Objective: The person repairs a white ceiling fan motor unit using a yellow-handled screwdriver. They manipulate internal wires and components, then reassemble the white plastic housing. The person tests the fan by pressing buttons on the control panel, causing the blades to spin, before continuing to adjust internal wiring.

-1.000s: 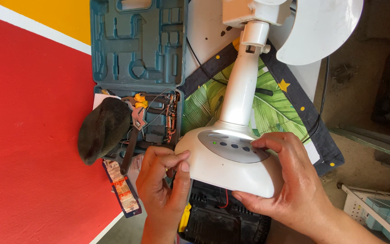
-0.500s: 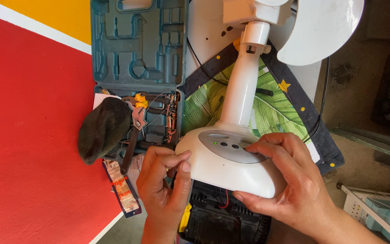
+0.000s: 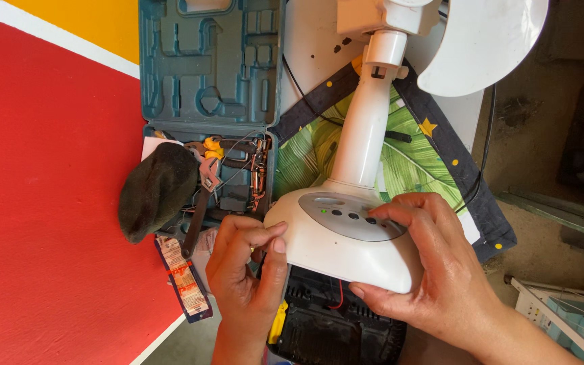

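A white table fan lies on its back; its rounded base (image 3: 332, 253) with a grey button panel (image 3: 349, 217) faces me, and its stem (image 3: 366, 128) runs up to the white blade (image 3: 484, 44). My right hand (image 3: 434, 277) wraps the base's right side, thumb underneath, fingertips resting on the buttons. My left hand (image 3: 245, 280) presses against the base's left edge with fingers curled together; whether it pinches something small is hidden.
An open teal tool case (image 3: 211, 74) holds wrenches and yellow-handled tools (image 3: 228, 176). A dark cap (image 3: 157, 190) lies beside it. A leaf-print cloth (image 3: 420, 145) lies under the fan. Below sits a black and yellow case (image 3: 319, 324). The left is a red mat (image 3: 42, 203).
My right fingers have slid slightly along the button panel. The left hand stays at the base's edge.
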